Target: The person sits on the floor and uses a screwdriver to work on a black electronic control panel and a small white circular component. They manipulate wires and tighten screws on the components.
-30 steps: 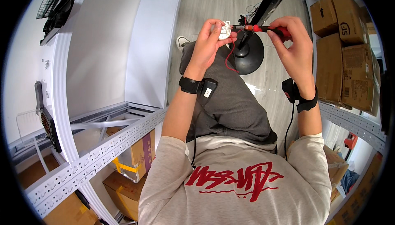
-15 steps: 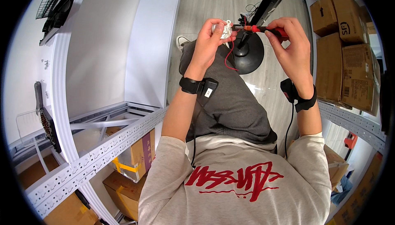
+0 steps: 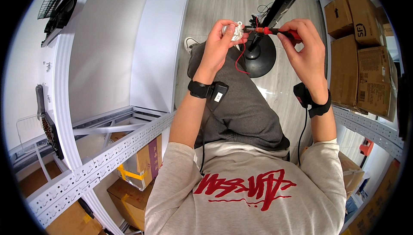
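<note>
Pinched between the thumb and fingers of my left hand (image 3: 218,46) is a small white round plastic fitting (image 3: 238,32) with a little ring on its rim. My right hand (image 3: 307,48) is closed on the red and black handle of a screwdriver (image 3: 270,30). Its shaft points left and its tip meets the fitting's right side; the exact contact spot is too small to make out. From the fitting a thin red wire (image 3: 237,61) hangs in a curve over my lap. Black straps with small boxes circle both wrists.
Beyond my hands stands a black post on a round base (image 3: 262,58), with loose cables near it. Cardboard boxes (image 3: 344,69) are stacked on the right. A white shelf panel (image 3: 157,46) and perforated metal rails (image 3: 116,149) run along the left, with more boxes below.
Almost nothing differs. The fitting has turned or shifted very slightly in my left hand, and the screwdriver remains against it.
</note>
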Tool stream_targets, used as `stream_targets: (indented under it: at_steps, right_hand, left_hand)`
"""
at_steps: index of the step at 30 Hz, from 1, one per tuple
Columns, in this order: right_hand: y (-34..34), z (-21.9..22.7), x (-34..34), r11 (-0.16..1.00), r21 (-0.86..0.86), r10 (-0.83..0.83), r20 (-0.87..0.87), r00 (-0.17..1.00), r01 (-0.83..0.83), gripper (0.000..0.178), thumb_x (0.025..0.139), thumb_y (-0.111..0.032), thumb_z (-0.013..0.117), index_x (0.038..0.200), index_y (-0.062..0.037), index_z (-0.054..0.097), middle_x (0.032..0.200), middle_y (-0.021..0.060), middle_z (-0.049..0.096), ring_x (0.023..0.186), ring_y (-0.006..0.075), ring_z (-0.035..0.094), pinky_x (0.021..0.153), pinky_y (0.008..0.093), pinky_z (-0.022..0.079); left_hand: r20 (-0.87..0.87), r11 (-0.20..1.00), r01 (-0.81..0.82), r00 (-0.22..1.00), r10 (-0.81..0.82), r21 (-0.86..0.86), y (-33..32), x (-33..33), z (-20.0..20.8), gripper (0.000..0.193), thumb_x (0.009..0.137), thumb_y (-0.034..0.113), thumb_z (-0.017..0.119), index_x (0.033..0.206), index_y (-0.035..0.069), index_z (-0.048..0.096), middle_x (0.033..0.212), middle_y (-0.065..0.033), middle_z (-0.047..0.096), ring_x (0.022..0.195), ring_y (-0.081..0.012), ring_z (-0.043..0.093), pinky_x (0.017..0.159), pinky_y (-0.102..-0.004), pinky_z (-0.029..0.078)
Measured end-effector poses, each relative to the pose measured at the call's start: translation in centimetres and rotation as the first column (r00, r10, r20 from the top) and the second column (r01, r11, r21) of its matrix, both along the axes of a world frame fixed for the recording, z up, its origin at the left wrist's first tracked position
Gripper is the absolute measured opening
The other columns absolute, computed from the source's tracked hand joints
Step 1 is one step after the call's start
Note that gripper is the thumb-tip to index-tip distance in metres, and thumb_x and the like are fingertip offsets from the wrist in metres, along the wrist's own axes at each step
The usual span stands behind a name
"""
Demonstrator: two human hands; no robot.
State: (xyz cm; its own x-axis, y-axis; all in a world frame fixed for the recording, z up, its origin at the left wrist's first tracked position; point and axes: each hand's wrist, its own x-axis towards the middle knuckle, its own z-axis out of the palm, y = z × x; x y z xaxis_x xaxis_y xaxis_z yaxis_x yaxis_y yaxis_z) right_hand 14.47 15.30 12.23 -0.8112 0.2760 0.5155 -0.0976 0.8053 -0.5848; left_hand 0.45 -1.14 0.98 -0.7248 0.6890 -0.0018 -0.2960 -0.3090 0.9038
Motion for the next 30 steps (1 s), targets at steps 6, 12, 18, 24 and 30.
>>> stream_targets:
  at_steps: [6,12,18,24,30]
  right_hand:
    - [-0.2,-0.1,0.1,1.000,-0.011,-0.009,-0.014,1.000,0.009,0.018,0.082,0.004,0.073,0.098,-0.0014,0.065,0.097,0.0073,0.063,0.078,0.0170,0.067,0.064,0.0268,0.053]
    - [-0.2,-0.2,0.0,1.000,-0.016,0.003,-0.003,1.000,-0.004,0.017,0.082,0.004,0.073,0.097,-0.0011,0.065,0.096,0.0074,0.062,0.078,0.0169,0.066,0.064,0.0268,0.053]
    - [-0.3,0.0,0.1,1.000,0.011,-0.001,0.028,1.000,0.001,0.017,0.083,0.003,0.072,0.097,-0.0022,0.064,0.097,0.0071,0.062,0.077,0.0177,0.066,0.063,0.0277,0.053]
    - [-0.3,0.3,-0.1,0.994,0.096,0.047,0.050,0.998,-0.051,0.016,0.083,0.002,0.072,0.096,-0.0041,0.064,0.098,0.0074,0.062,0.077,0.0231,0.066,0.064,0.0315,0.053]
    - [-0.8,1.2,-1.1,0.943,0.274,0.189,0.020,0.982,-0.188,0.014,0.086,-0.004,0.071,0.099,-0.0045,0.065,0.096,0.0095,0.062,0.077,0.0285,0.065,0.065,0.0340,0.054]
  left_hand:
    - [-0.001,1.000,-0.009,1.000,0.009,-0.004,0.0,0.1,0.1,0.019,0.108,0.019,0.045,0.116,0.003,0.050,0.118,-0.0191,0.063,0.099,-0.0298,0.069,0.089,-0.0428,0.059]
    - [0.002,1.000,-0.004,1.000,0.004,-0.002,0.0,0.1,0.1,0.020,0.107,0.020,0.045,0.116,0.003,0.050,0.117,-0.0186,0.064,0.099,-0.0293,0.069,0.090,-0.0426,0.059]
    - [-0.001,1.000,-0.002,1.000,0.002,-0.009,0.0,0.1,0.0,0.019,0.107,0.019,0.045,0.116,0.003,0.051,0.116,-0.0181,0.065,0.099,-0.0282,0.069,0.090,-0.0419,0.059]
    - [-0.037,1.000,0.001,0.999,-0.002,-0.028,0.1,0.1,-0.3,0.020,0.107,0.020,0.047,0.116,0.002,0.052,0.116,-0.0160,0.065,0.102,-0.0265,0.069,0.091,-0.0403,0.058]
    - [-0.037,1.000,0.020,0.999,-0.020,-0.025,0.1,0.0,-0.6,0.021,0.106,0.020,0.050,0.116,0.002,0.052,0.116,-0.0147,0.066,0.102,-0.0255,0.069,0.091,-0.0398,0.058]
